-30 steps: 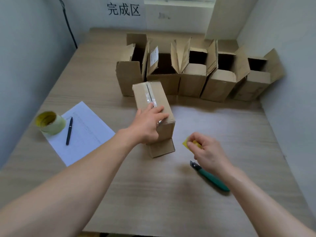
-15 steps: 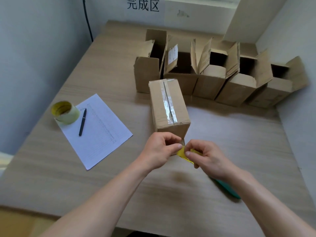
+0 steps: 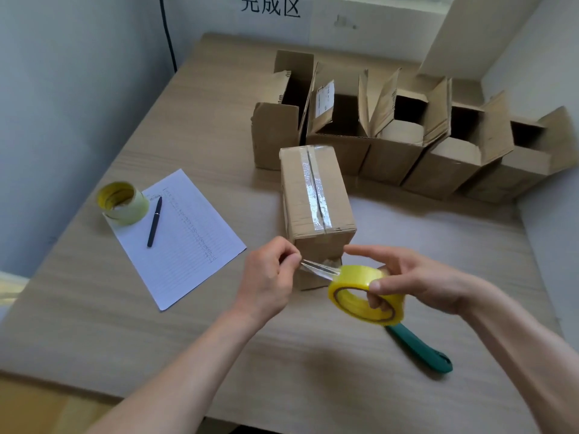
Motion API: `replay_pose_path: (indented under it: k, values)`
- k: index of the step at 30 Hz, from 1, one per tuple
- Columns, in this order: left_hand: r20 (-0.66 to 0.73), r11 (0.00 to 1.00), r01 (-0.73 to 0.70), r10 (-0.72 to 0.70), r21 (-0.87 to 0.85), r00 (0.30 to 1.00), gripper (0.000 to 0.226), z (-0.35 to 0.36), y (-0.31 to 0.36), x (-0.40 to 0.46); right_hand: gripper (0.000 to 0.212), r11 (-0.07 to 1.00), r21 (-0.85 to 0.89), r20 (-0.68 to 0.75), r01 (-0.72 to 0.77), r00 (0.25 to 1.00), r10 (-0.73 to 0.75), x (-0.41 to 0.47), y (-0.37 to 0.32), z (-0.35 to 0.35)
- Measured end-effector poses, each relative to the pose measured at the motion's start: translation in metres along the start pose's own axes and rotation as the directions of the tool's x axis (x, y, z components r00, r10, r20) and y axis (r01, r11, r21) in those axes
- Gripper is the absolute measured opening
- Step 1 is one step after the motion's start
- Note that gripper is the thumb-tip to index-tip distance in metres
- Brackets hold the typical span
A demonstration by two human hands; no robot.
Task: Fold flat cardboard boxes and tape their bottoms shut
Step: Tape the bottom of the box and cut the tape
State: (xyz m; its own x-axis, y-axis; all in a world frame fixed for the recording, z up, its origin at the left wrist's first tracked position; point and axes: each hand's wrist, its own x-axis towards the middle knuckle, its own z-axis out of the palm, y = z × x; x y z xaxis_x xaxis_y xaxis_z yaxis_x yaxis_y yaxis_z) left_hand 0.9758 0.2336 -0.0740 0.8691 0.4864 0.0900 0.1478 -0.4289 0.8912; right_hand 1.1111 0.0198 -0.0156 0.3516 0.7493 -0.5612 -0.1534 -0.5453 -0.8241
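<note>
Right hand (image 3: 419,280) grips the yellow tape roll (image 3: 365,295) with thumb through its core, index finger straight, while the left hand (image 3: 269,277) pinches the tape's free end (image 3: 316,267), just before the upturned taped box (image 3: 316,198).

Off to the left there's a lined sheet of paper (image 3: 185,236) with a dark pen (image 3: 154,222) lying on it. Wooden table (image 3: 94,308) underneath, black cable (image 3: 167,32) running down the wall, and a sign (image 3: 271,6) with Chinese characters up top.
</note>
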Motion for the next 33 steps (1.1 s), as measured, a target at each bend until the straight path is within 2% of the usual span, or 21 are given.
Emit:
replay_pose_path:
  k: [1,2,3,4,5,6,8,14,18,21,23,25,26,27,28,29,30,31,32,33]
  values:
    - [-0.026,1.0,-0.004,0.004,0.002,1.0,0.021,0.001,-0.002,0.001,0.068,0.981,-0.193,-0.073,-0.028,0.997,0.014,0.0,-0.003,-0.005]
    - [-0.045,1.0,-0.018,0.018,0.014,0.999,0.019,0.003,-0.003,0.001,0.066,0.881,-0.462,-0.202,-0.104,0.979,0.01,0.003,-0.005,-0.008]
    - [-0.063,0.999,-0.033,0.035,0.032,0.997,0.017,0.006,-0.004,0.003,0.064,0.656,-0.724,-0.347,-0.213,0.934,-0.079,0.009,-0.005,-0.011]
    - [-0.082,0.998,-0.039,0.042,0.046,0.996,0.015,0.009,-0.006,0.004,0.061,0.408,-0.855,-0.447,-0.321,0.854,-0.265,0.013,-0.005,-0.009]
    - [-0.112,0.998,-0.034,0.04,0.056,0.993,0.015,0.012,-0.007,0.006,0.061,0.294,-0.884,-0.459,-0.363,0.792,-0.404,0.017,-0.004,-0.005]
    - [-0.15,0.997,-0.027,0.037,0.065,0.988,0.014,0.014,-0.01,0.01,0.062,0.272,-0.896,-0.442,-0.351,0.771,-0.458,0.023,-0.004,-0.004]
    - [-0.182,0.996,-0.023,0.039,0.092,0.982,0.014,0.017,-0.016,0.014,0.064,0.301,-0.905,-0.414,-0.301,0.782,-0.465,0.032,0.0,-0.006]
    - [-0.208,0.991,-0.04,0.066,0.126,0.976,0.012,0.025,-0.028,0.021,0.057,0.284,-0.922,-0.376,-0.262,0.773,-0.51,0.049,0.014,-0.015]
    - [-0.226,0.995,0.012,0.011,0.1,0.974,0.015,0.027,-0.033,0.026,0.048,0.31,-0.926,-0.36,-0.218,0.761,-0.54,0.062,0.02,-0.021]
    - [-0.23,0.982,0.185,-0.171,0.04,0.958,0.018,0.028,-0.033,0.032,0.045,0.414,-0.893,-0.393,-0.179,0.761,-0.517,0.074,0.024,-0.023]
    - [-0.222,0.934,0.354,-0.353,-0.036,0.909,0.019,0.03,-0.032,0.039,0.043,0.507,-0.852,-0.418,-0.133,0.757,-0.503,0.081,0.027,-0.026]
    - [-0.235,0.869,0.477,-0.495,-0.134,0.836,0.008,0.033,-0.031,0.047,0.041,0.575,-0.812,-0.434,-0.104,0.766,-0.474,0.086,0.027,-0.029]
    - [-0.247,0.836,0.52,-0.549,-0.178,0.798,0.011,0.033,-0.029,0.051,0.04,0.592,-0.801,-0.433,-0.094,0.773,-0.463,0.088,0.027,-0.031]
    - [-0.267,0.826,0.532,-0.564,-0.186,0.782,0.035,0.032,-0.026,0.053,0.039,0.6,-0.795,-0.43,-0.087,0.779,-0.456,0.09,0.026,-0.034]
    - [-0.286,0.861,0.489,-0.509,-0.142,0.812,0.059,0.031,-0.026,0.056,0.038,0.606,-0.791,-0.424,-0.08,0.785,-0.451,0.091,0.025,-0.035]
    - [-0.269,0.931,0.364,-0.358,-0.026,0.894,0.076,0.03,-0.028,0.059,0.036,0.611,-0.788,-0.418,-0.071,0.791,-0.448,0.091,0.024,-0.037]
    - [-0.165,0.973,0.192,-0.171,0.126,0.971,0.084,0.032,-0.03,0.062,0.036,0.612,-0.789,-0.41,-0.06,0.794,-0.45,0.092,0.024,-0.038]
    - [0.008,0.967,0.014,-0.017,0.256,1.0,0.086,0.033,-0.03,0.067,0.035,0.608,-0.792,-0.403,-0.053,0.793,-0.456,0.093,0.024,-0.039]
    - [0.174,0.937,-0.12,0.065,0.328,0.983,0.083,0.034,-0.032,0.071,0.035,0.599,-0.799,-0.397,-0.048,0.791,-0.465,0.093,0.024,-0.039]
    - [0.272,0.915,-0.196,0.099,0.353,0.957,0.077,0.034,-0.034,0.075,0.034,0.587,-0.808,-0.389,-0.046,0.79,-0.474,0.095,0.024,-0.039]
